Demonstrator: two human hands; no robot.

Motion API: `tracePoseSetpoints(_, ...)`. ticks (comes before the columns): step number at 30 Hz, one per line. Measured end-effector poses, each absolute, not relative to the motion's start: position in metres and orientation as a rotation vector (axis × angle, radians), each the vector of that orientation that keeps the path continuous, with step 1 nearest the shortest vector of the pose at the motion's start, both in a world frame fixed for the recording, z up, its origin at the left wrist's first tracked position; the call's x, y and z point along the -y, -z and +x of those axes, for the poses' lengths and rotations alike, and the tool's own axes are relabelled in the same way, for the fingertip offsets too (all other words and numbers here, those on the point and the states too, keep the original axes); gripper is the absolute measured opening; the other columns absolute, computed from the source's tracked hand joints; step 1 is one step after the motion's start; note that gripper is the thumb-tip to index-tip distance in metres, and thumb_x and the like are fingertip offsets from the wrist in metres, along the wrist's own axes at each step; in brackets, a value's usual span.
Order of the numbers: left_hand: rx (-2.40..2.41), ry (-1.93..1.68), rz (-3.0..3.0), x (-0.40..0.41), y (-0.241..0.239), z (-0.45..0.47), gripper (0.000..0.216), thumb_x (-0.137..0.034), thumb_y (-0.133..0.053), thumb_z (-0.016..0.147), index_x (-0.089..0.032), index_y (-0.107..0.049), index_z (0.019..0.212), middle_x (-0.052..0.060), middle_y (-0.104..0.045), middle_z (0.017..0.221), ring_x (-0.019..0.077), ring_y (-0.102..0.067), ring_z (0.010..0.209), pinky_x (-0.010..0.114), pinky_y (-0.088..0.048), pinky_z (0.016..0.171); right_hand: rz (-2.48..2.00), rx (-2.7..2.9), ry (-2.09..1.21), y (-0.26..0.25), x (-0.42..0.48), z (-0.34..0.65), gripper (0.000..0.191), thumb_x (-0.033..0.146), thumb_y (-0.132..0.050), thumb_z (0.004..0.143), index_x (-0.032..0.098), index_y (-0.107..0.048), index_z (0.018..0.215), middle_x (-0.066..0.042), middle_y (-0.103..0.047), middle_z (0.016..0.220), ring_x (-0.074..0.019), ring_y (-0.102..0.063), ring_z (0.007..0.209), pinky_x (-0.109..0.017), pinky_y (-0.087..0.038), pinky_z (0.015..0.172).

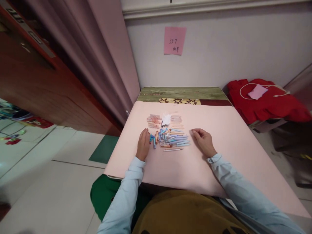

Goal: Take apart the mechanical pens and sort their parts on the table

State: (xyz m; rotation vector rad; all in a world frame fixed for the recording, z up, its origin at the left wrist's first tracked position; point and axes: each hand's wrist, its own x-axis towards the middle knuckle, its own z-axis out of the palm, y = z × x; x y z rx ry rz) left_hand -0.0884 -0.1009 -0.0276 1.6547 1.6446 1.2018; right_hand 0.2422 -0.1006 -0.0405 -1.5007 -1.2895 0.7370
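Observation:
On the pink table covering lies a pile of blue, lilac and orange pen parts (176, 139), their exact kind too small to tell. My left hand (143, 143) rests at the pile's left edge beside short blue pieces (151, 138), its fingers stretched forward and nothing visible in them. To the right of the pile, my right hand (204, 140) lies on the table with loosely bent fingers, apart from the pieces and holding nothing that I can see. A thin white stick with a dark tip (173, 149) lies in front of the pile.
Behind the pile are clear reddish tubes (153, 121), white sticks with black ends (165, 120) and more pale tubes (176, 120). The pink covering (170, 169) spreads over the table. Red cloth (265, 105) with a white cable lies at right; a wooden door (60, 81) stands left.

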Motion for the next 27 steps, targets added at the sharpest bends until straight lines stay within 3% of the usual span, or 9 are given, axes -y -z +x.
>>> tracePoseSetpoints(3,-1.629,-1.250,1.409,0.101,0.026,-0.089,0.058,-0.057,-0.032,0.099,-0.016,-0.054,0.134,0.016,-0.062,0.125,0.0177,-0.068,0.084,0.031,-0.059,0.065,-1.441,1.427,-0.682,0.035,0.112,0.232,0.032,0.047,-0.062,0.087,0.019,-0.073,0.099,-0.006,-0.073,0.091,-0.0189,-0.063,0.076,-0.032,-0.051,0.072)
tracePoseSetpoints(6,-1.629,-1.342,1.312,0.102,0.025,-0.089,0.057,-0.057,-0.030,0.099,-0.016,-0.056,0.130,0.014,-0.064,0.117,0.0133,-0.065,0.071,0.026,-0.055,0.055,-1.421,1.650,-0.532,0.028,0.124,0.220,0.023,0.041,-0.063,0.088,0.023,-0.074,0.095,-0.006,-0.072,0.094,-0.0183,-0.064,0.075,-0.032,-0.051,0.071)
tracePoseSetpoints(10,-1.746,-1.470,1.499,0.103,0.021,-0.085,0.045,-0.048,-0.038,0.099,-0.016,-0.062,0.118,0.013,-0.064,0.121,0.0191,-0.066,0.094,0.034,-0.057,0.076,-1.403,1.730,-0.377,0.023,0.126,0.210,0.018,0.034,-0.059,0.091,0.025,-0.074,0.095,-0.005,-0.071,0.098,-0.0187,-0.065,0.084,-0.032,-0.051,0.076)
tracePoseSetpoints(14,-1.838,-1.260,1.959,0.102,0.011,-0.065,0.022,-0.035,-0.059,0.091,-0.020,-0.069,0.104,0.009,-0.071,0.108,0.0240,-0.061,0.108,0.042,-0.045,0.100,-1.430,1.586,-0.280,0.027,0.112,0.212,0.018,0.033,-0.057,0.092,0.024,-0.073,0.091,-0.004,-0.070,0.093,-0.0192,-0.064,0.087,-0.033,-0.050,0.080)
tracePoseSetpoints(19,-1.901,-0.834,2.200,0.090,0.002,-0.030,0.017,-0.034,-0.064,0.089,-0.026,-0.072,0.102,0.005,-0.072,0.104,0.0246,-0.059,0.105,0.042,-0.038,0.094,-1.458,1.496,-0.250,0.036,0.099,0.217,0.019,0.033,-0.057,0.091,0.022,-0.072,0.089,-0.005,-0.069,0.092,-0.0199,-0.064,0.087,-0.033,-0.050,0.079)
tracePoseSetpoints(27,-1.915,-0.558,2.301,0.053,0.003,-0.004,0.017,-0.035,-0.066,0.088,-0.022,-0.072,0.097,0.008,-0.071,0.097,0.0271,-0.056,0.102,0.040,-0.037,0.088,-1.454,1.531,-0.261,0.034,0.103,0.216,0.017,0.031,-0.057,0.092,0.023,-0.072,0.088,-0.005,-0.069,0.093,-0.0195,-0.064,0.086,-0.032,-0.050,0.076)
